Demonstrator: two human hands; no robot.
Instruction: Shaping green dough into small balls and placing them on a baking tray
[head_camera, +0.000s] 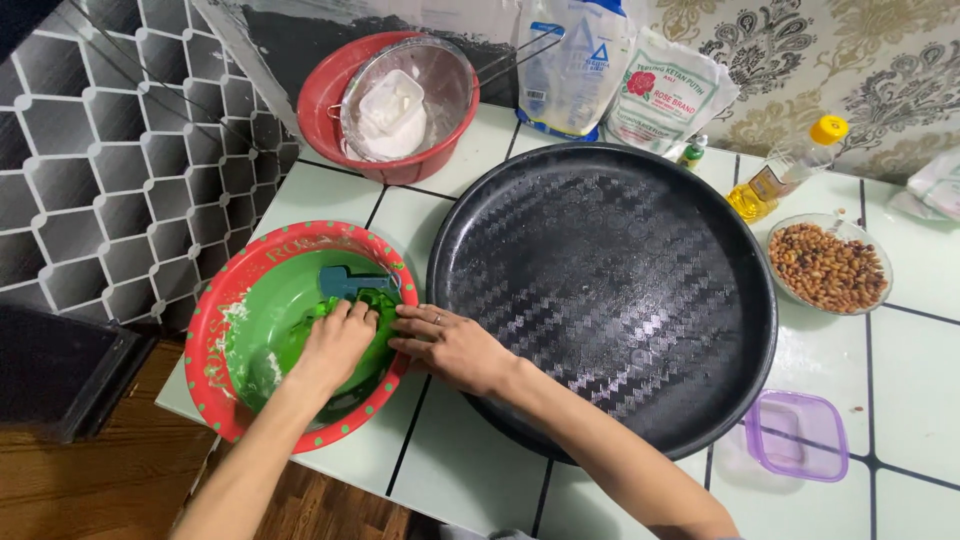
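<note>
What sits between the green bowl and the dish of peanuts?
In the head view, the big black round tray fills that stretch between green bowl and peanut dish; the right hand rests at its left rim.

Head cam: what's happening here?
A person is working at a tiled table. The left hand is down inside a green bowl with a red rim, pressing into green dough beside a teal scraper. The right hand rests on the bowl's edge, next to a large empty black tray. Nearby: a red basin with a sieve, flour bags, an oil bottle, a glass bowl of peanuts and a purple-lidded container.
</note>
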